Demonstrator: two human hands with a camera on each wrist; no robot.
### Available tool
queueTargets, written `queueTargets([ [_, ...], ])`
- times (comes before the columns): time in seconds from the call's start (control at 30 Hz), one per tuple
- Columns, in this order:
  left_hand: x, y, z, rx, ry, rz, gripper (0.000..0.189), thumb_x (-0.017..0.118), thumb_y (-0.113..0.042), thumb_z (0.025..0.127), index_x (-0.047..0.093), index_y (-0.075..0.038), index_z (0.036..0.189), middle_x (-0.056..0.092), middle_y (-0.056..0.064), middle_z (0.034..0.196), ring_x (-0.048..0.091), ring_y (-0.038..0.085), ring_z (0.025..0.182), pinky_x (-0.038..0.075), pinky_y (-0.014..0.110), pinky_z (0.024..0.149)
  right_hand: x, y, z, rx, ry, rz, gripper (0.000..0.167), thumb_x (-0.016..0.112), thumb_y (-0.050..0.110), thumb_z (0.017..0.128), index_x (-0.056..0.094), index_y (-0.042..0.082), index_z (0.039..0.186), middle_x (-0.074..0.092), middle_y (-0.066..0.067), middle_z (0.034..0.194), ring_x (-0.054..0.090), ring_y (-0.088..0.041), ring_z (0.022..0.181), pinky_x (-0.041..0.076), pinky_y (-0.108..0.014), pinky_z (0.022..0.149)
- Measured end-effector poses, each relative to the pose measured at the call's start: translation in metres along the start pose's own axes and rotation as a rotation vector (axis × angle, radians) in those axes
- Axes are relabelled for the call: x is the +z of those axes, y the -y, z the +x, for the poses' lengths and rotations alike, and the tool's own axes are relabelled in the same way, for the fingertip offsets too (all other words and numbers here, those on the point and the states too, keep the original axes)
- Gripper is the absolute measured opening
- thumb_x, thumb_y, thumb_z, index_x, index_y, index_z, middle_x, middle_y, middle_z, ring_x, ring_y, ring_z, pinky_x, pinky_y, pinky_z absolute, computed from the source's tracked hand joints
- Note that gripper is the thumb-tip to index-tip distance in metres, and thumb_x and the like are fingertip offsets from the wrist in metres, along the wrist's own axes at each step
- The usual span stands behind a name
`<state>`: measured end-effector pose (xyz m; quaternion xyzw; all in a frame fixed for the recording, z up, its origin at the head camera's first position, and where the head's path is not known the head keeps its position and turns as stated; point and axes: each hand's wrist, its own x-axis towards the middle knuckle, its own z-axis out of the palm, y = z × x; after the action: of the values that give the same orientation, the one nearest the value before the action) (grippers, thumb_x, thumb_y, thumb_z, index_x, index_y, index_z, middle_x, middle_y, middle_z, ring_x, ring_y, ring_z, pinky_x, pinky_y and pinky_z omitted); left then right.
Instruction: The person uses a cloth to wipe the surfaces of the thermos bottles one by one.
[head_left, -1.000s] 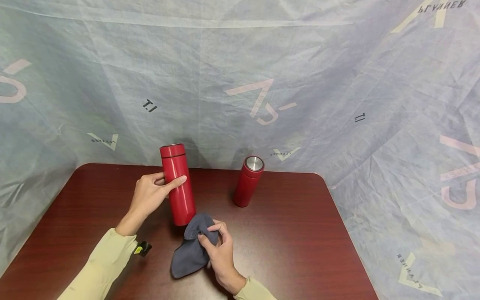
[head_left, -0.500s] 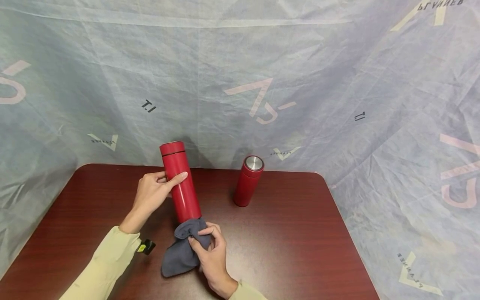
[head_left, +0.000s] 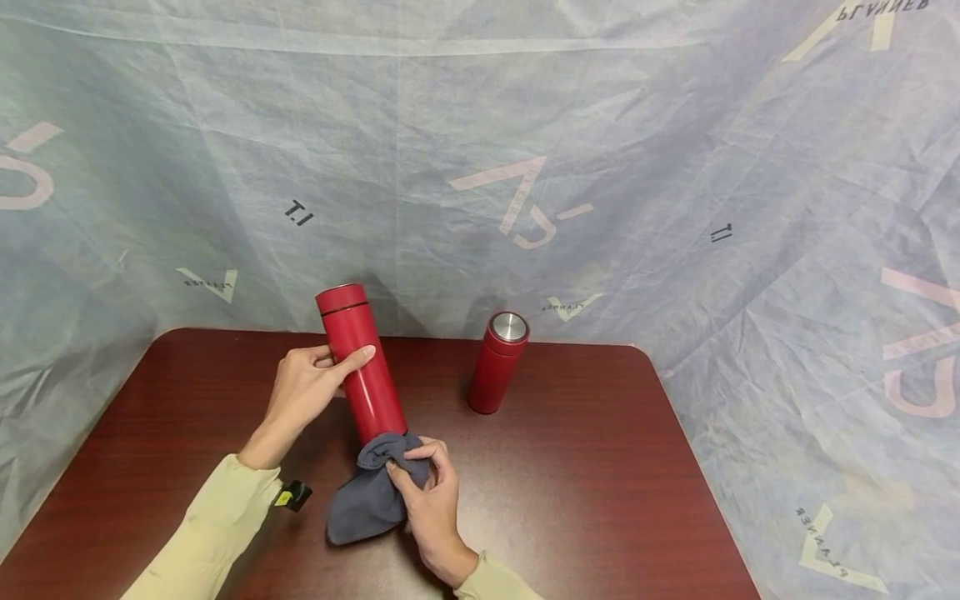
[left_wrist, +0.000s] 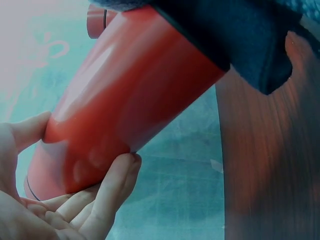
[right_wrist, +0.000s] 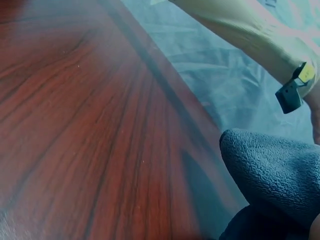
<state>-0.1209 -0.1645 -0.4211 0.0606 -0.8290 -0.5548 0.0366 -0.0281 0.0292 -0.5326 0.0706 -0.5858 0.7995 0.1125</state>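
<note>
A glossy red thermos flask (head_left: 366, 383) leans in my left hand (head_left: 300, 392), its cap end up and away from me. My thumb lies across the front of the flask, and the fingers go round behind it. Against the lower end of the flask sits a dark grey cloth (head_left: 363, 504), pinched by the thumb and fingers of my right hand (head_left: 437, 512). The cloth hides the flask's base, and a loose part hangs to the left. The left wrist view shows the cloth (left_wrist: 250, 40) over the rim; the right wrist view shows its fuzzy surface (right_wrist: 272, 170).
A second red thermos flask (head_left: 495, 367) with a silver lid top stands upright to the right, towards the back. The dark red wooden table (head_left: 585, 467) has rounded far corners. Grey printed fabric (head_left: 450, 125) hangs behind and around it.
My right hand has moved left with the cloth, which now covers the flask's base. The flask tilts more, its lower end shifted to the right. The second flask has stayed put.
</note>
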Motion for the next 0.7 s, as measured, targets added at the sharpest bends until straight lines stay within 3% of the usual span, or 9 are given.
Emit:
queueTargets([
  [0.33,-0.002,-0.004,-0.002,0.000,-0.003,-0.029,0.073,0.079,-0.056,0.094,0.070,0.005,0.132,0.079,0.023,0.110,0.080,0.022,0.076,0.066,0.034,0.072,-0.009,0.005,0.008,0.050,0.009,-0.012,0.025,0.078,-0.010,0.086,0.063,-0.008,0.106,0.061,-0.018,0.126,0.065,-0.019,0.119,0.050,-0.024,0.107],
  [0.7,-0.003,-0.008,-0.008,-0.002,-0.002,-0.024,0.072,0.077,-0.057,0.095,0.069,0.004,0.134,0.079,0.022,0.112,0.080,0.022,0.078,0.066,0.039,0.076,-0.018,0.000,0.018,0.028,-0.004,-0.052,0.027,0.071,-0.014,0.084,0.061,-0.009,0.109,0.066,-0.006,0.114,0.065,-0.013,0.109,0.051,-0.020,0.100],
])
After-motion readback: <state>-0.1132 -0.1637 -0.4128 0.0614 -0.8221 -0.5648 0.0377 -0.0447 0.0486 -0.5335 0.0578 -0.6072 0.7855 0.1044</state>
